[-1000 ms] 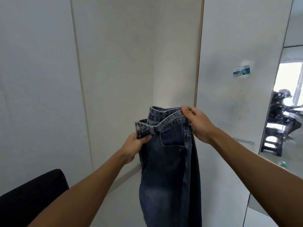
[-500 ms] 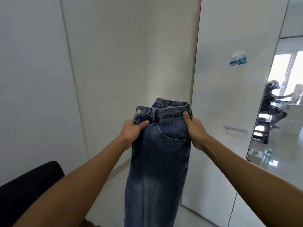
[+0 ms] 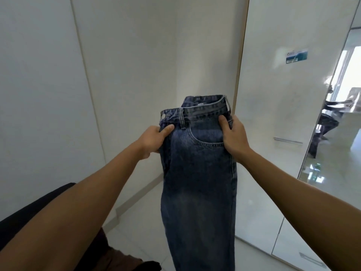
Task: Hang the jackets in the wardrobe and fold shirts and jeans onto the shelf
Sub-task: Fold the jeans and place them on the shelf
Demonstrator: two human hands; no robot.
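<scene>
Pale wardrobe panels [image 3: 125,75] fill the view, a glossy door [image 3: 277,114] right of the jeans [image 3: 197,173]. Both hands clamp the waistband — left hand [image 3: 154,140] by the button, right hand [image 3: 234,137] at the pocket. Since a second ago the jeans hang flatter, front-on.

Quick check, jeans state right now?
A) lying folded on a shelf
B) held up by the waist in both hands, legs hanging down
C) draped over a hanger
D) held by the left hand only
B: the left hand and the right hand each grip a side of the jeans just under the waistband, and the legs hang straight down.
</scene>
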